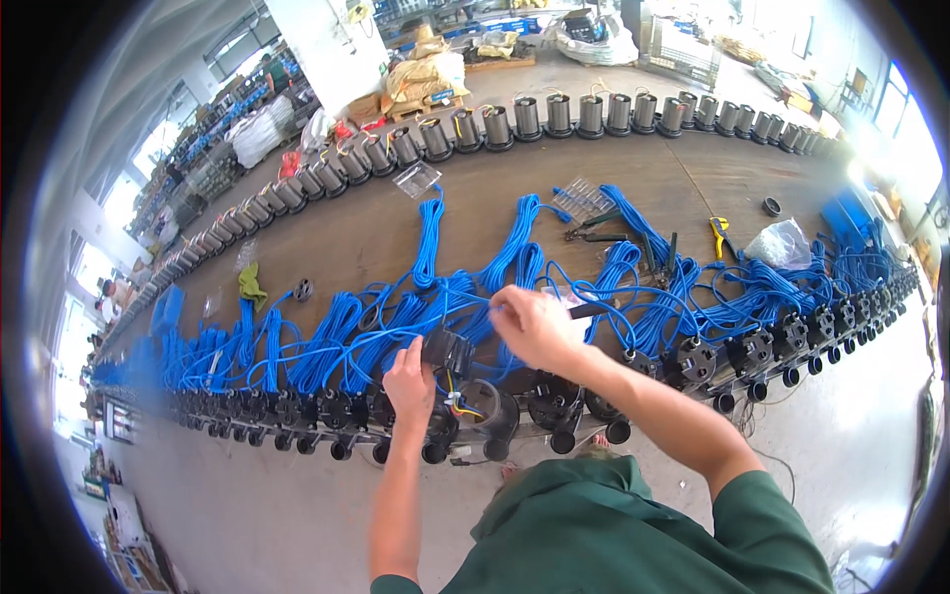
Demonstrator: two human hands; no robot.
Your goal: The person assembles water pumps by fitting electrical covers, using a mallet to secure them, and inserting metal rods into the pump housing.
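My left hand (408,381) is closed around a black round cap (448,351), which is tilted on its side. Thin coloured wires with a white connector (453,398) run from below this cap to an open dark cylinder (492,416) at the table's near edge. Just right of the cap, my right hand (534,327) is raised with fingers pinched together beside the blue cables; what they grip is too small to make out. A dark rod-shaped thing (594,309) shows beside that hand, and I cannot tell whether it is held.
Coiled blue cables (332,337) cover the near half of the table. Black-capped cylinders (698,361) line the near edge. Metal cylinders (559,116) form a curved row along the far edge. Pliers (599,236), a yellow-handled tool (719,236) and a plastic bag (779,244) lie between.
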